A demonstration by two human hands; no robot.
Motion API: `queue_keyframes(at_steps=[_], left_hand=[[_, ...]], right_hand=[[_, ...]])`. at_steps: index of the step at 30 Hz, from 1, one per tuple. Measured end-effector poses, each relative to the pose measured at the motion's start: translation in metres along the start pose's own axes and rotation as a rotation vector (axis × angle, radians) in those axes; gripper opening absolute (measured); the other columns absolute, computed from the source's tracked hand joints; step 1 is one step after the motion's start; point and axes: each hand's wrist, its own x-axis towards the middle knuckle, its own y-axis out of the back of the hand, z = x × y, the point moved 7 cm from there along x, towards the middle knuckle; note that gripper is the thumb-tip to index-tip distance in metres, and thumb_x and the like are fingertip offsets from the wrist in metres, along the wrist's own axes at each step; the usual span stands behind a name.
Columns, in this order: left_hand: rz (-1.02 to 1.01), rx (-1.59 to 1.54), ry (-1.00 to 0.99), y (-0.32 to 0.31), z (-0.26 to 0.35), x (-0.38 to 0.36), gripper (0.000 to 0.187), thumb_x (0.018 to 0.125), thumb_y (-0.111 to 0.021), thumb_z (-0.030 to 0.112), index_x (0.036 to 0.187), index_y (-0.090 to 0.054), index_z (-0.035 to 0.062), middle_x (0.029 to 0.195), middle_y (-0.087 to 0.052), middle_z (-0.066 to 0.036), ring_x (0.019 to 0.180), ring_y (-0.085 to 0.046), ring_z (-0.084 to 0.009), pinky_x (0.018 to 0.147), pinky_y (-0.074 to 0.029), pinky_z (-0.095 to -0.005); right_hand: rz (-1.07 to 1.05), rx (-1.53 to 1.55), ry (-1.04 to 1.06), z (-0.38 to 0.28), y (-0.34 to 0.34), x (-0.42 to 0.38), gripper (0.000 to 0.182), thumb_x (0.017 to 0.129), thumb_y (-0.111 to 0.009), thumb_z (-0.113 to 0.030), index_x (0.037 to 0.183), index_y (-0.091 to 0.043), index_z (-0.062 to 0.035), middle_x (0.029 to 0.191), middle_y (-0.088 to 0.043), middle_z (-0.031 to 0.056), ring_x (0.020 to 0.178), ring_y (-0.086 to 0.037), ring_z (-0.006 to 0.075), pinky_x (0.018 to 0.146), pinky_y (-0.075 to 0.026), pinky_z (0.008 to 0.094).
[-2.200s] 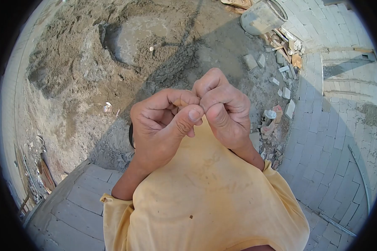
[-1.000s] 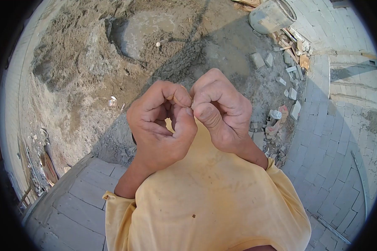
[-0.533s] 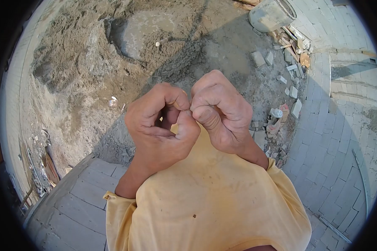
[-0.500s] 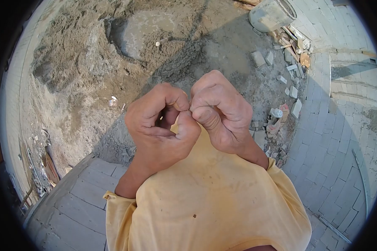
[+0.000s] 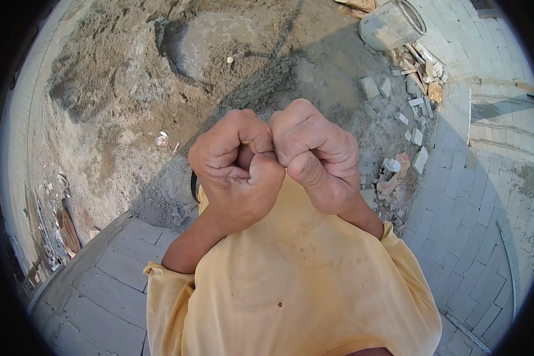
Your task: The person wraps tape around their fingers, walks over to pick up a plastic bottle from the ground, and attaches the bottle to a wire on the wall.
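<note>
My left hand (image 5: 236,169) and my right hand (image 5: 317,157) meet in front of my chest, above the yellow shirt (image 5: 291,267). On the left hand, thumb and forefinger are pinched together, with the other fingers curled in. The right hand's fingers are folded tight, its thumb pressed against the forefinger. Fingertips of both hands touch or nearly touch at the middle. Whatever they pinch, if anything, is too small or too hidden to make out.
Ahead lies a mound of wet mortar (image 5: 130,71) with a water-filled hollow (image 5: 213,38) and a handle end (image 5: 236,57) poking out. A bucket (image 5: 393,25) stands at the upper right, near broken block pieces (image 5: 371,88). Block walls (image 5: 457,196) flank the right.
My left hand has shifted slightly right and its pinch has closed up against the right hand. My right hand's fingers have curled a little tighter. The view has moved slightly.
</note>
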Motion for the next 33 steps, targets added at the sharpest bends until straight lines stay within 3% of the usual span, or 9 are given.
queue_keyframes(at_steps=[3,5,13,15,18,21,26,27,33], left_hand=[[0.017,-0.203,0.101,0.001,-0.007,0.000,0.014,0.082,-0.057,-0.009,0.081,-0.057,0.0048,0.073,-0.052,0.003,0.062,-0.043,-0.0025,0.057,-0.035,-0.0224],[0.006,-0.398,0.202,0.000,-0.011,-0.003,0.010,0.088,-0.053,-0.008,0.085,-0.057,0.0014,0.080,-0.058,-0.003,0.069,-0.052,-0.0056,0.062,-0.043,-0.0227],[-0.068,-0.349,0.293,-0.007,-0.005,-0.006,0.012,0.092,-0.055,0.013,0.087,-0.056,0.0028,0.078,-0.057,-0.005,0.062,-0.052,-0.0101,0.055,-0.041,-0.0242],[-0.120,-0.405,0.318,-0.007,-0.003,-0.008,0.017,0.100,-0.051,0.008,0.087,-0.059,0.0009,0.089,-0.069,-0.010,0.078,-0.058,-0.0104,0.072,-0.050,-0.0285],[-0.148,-0.381,0.267,-0.009,-0.002,-0.011,0.028,0.109,-0.056,0.015,0.085,-0.062,0.0009,0.090,-0.071,-0.009,0.078,-0.059,-0.0089,0.072,-0.050,-0.0270],[-0.240,-0.220,0.522,-0.001,-0.012,-0.019,0.035,0.113,-0.062,0.025,0.091,-0.071,-0.0008,0.092,-0.073,-0.008,0.076,-0.059,-0.0080,0.071,-0.049,-0.0260],[-0.099,-0.392,0.480,0.007,-0.021,-0.017,0.044,0.113,-0.064,0.038,0.114,-0.075,-0.0048,0.086,-0.072,-0.009,0.066,-0.061,-0.0119,0.059,-0.049,-0.0277],[-0.095,-0.428,0.428,0.012,-0.020,-0.017,0.047,0.112,-0.066,0.038,0.122,-0.076,-0.0061,0.088,-0.074,-0.010,0.068,-0.063,-0.0118,0.060,-0.051,-0.0281],[-0.072,-0.219,0.391,0.021,-0.008,-0.020,0.054,0.113,-0.062,0.041,0.126,-0.075,-0.0101,0.082,-0.070,-0.006,0.067,-0.061,-0.0097,0.061,-0.054,-0.0264]], right_hand=[[-0.033,0.222,-0.075,0.009,-0.001,0.001,0.028,0.114,-0.064,-0.030,0.102,-0.061,-0.0047,0.101,-0.058,0.0048,0.091,-0.056,0.0189,0.083,-0.049,0.0341],[0.078,0.819,-0.245,0.022,-0.004,0.001,0.034,0.116,-0.058,-0.040,0.102,-0.057,-0.0095,0.105,-0.056,0.0039,0.096,-0.058,0.0194,0.085,-0.052,0.0358],[0.055,1.076,-0.306,0.029,-0.002,-0.006,0.037,0.116,-0.054,-0.045,0.103,-0.056,-0.0113,0.107,-0.055,0.0055,0.102,-0.059,0.0199,0.087,-0.054,0.0383],[0.056,1.105,-0.322,0.029,-0.001,-0.008,0.037,0.116,-0.054,-0.045,0.103,-0.056,-0.0108,0.107,-0.055,0.0059,0.101,-0.059,0.0201,0.087,-0.054,0.0382],[0.061,1.064,-0.342,0.029,0.003,-0.010,0.040,0.116,-0.054,-0.047,0.100,-0.056,-0.0102,0.108,-0.055,0.0062,0.100,-0.059,0.0201,0.086,-0.054,0.0377],[0.034,0.643,-0.248,0.019,0.010,-0.010,0.038,0.116,-0.057,-0.042,0.106,-0.062,-0.0063,0.109,-0.055,0.0064,0.102,-0.060,0.0211,0.088,-0.055,0.0398],[-0.200,-0.772,0.104,-0.022,0.003,-0.007,0.049,0.102,-0.076,-0.025,0.147,-0.066,-0.0075,0.130,-0.058,0.0136,0.121,-0.063,0.0340,0.103,-0.055,0.0467],[-0.200,-0.760,0.109,-0.020,0.001,-0.008,0.049,0.102,-0.076,-0.025,0.147,-0.066,-0.0075,0.130,-0.058,0.0136,0.121,-0.063,0.0340,0.103,-0.055,0.0467],[-0.276,-1.312,0.129,-0.018,-0.011,-0.022,0.062,0.095,-0.075,-0.022,0.154,-0.063,-0.0401,0.159,-0.052,0.0138,0.151,-0.048,0.0441,0.118,-0.040,0.0631]])
